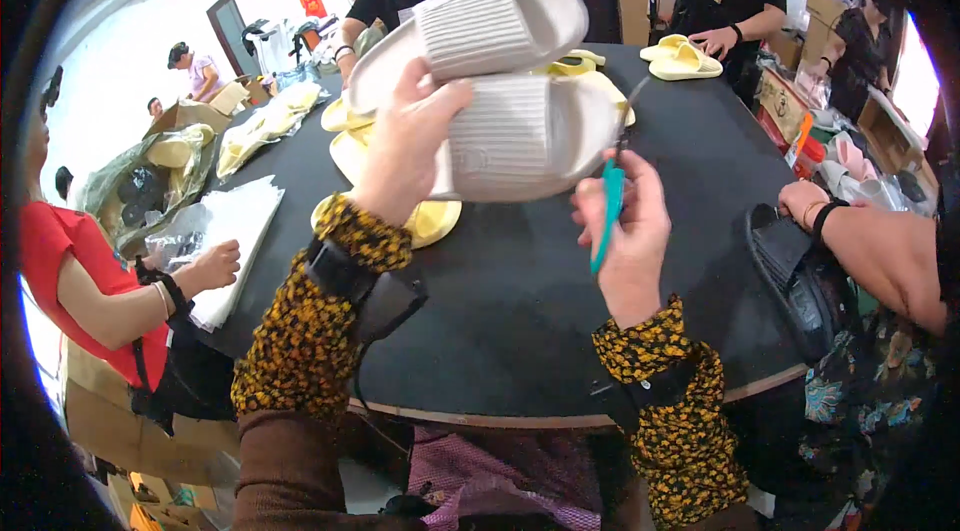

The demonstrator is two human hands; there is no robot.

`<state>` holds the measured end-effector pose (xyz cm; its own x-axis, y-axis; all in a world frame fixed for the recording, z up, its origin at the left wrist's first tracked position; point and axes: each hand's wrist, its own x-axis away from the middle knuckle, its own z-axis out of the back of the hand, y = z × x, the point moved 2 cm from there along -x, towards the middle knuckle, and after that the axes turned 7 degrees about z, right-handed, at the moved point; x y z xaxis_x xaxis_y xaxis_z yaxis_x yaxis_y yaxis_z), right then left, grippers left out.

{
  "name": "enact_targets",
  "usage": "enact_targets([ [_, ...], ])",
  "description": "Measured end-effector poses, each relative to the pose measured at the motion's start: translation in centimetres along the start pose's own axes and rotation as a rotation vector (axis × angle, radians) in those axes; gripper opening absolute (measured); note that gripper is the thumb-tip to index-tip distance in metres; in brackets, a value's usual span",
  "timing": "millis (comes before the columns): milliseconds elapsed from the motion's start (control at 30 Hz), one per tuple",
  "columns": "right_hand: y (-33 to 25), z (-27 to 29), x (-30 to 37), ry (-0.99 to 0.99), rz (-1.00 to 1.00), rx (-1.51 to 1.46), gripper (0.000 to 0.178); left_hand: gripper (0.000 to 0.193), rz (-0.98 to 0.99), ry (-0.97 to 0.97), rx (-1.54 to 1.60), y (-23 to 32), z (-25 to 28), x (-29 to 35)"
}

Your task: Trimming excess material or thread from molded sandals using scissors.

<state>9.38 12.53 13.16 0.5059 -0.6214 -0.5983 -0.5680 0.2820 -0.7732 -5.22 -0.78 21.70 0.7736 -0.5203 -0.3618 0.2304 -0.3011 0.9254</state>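
My left hand (402, 143) is closed on a pair of pale grey slippers (498, 131) with ribbed straps, held up over the table one above the other. Its thumb and fingers grip them at their left side. In my right hand (645, 236) is a pair of scissors (608, 206) with teal handles. Their dark, thin blades point up beside the toe of the lower slipper; whether they touch it I cannot tell. Behind and below the grey pair, several yellow slippers (437, 222) lie on the table, partly hidden by the slippers and my left arm.
The dark table (480, 331) has people around it. A co-worker's hand at right rests by a black slipper (785, 261). At left lies a stack of clear plastic bags (245, 231) near another person's hand. More yellow slippers (682, 59) sit at the far right. Boxes of goods crowd both sides.
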Motion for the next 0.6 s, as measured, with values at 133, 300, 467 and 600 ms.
enact_targets([
  [133, 0.9, -0.6, 0.5, -0.132, -0.116, 0.051, 0.049, 0.037, 0.065, 0.074, -0.076, 1.8, 3.4, 3.9],
  [300, 2.5, -0.8, 1.3, -0.226, -0.03, 0.045, 0.068, 0.039, 0.28, 0.037, -0.157, 0.3, 5.7, 8.0],
  [467, 1.3, -1.9, 2.2, -0.207, -0.248, -0.306, 0.057, 0.045, 0.314, -0.131, -0.275, -0.9, 4.7, 11.7],
  [600, 1.7, -0.8, 1.9, -0.137, -0.205, -0.229, 0.049, 0.032, 0.331, -0.167, -0.297, -0.6, 4.1, 13.1],
])
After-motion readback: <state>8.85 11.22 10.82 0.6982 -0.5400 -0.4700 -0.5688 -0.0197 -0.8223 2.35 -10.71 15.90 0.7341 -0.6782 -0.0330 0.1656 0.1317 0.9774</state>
